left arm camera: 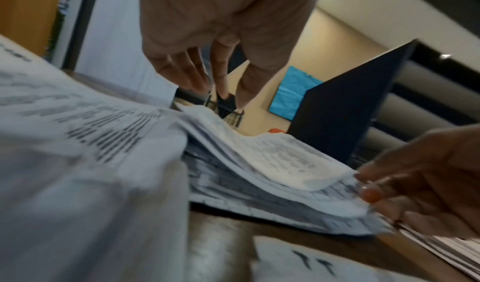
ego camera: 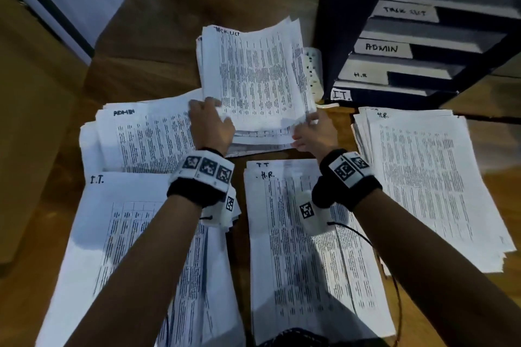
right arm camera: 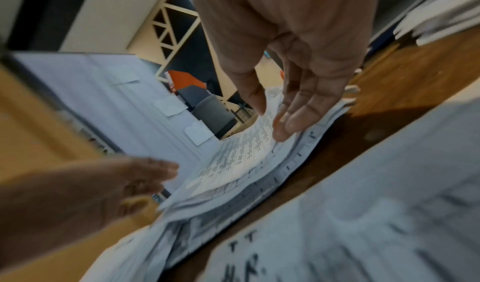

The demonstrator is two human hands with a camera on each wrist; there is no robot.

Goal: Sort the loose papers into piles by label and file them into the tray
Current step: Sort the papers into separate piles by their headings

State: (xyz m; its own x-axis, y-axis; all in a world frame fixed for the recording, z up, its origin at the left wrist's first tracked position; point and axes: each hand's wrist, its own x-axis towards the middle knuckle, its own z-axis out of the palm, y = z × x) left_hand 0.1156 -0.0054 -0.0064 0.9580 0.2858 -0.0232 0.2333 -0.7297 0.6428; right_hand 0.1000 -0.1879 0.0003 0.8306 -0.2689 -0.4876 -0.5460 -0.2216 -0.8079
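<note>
The task list pile (ego camera: 253, 79) lies at the far middle of the wooden table (ego camera: 158, 36), its top sheets bowed upward. My left hand (ego camera: 208, 114) is at its near left corner, and in the left wrist view its fingers (left arm camera: 197, 77) are straight, their tips just above the paper edge (left arm camera: 202, 110). My right hand (ego camera: 306, 129) pinches the near right corner, thumb on top and fingers at the edge. The right wrist view shows the right hand (right arm camera: 283, 120) lying on the sheets (right arm camera: 233, 159). The dark tray (ego camera: 338, 22) stands at the right rear with shelves labelled TASK LIST, ADMIN, H.R and I.T.
Other piles surround the hands: ADMIN (ego camera: 141, 135) at the left, I.T. (ego camera: 127, 248) near left, a pile with H.R. on top (ego camera: 304, 262) near middle, another H.R. pile (ego camera: 423, 177) at the right. A white power strip (ego camera: 313, 70) lies between the task list pile and the tray.
</note>
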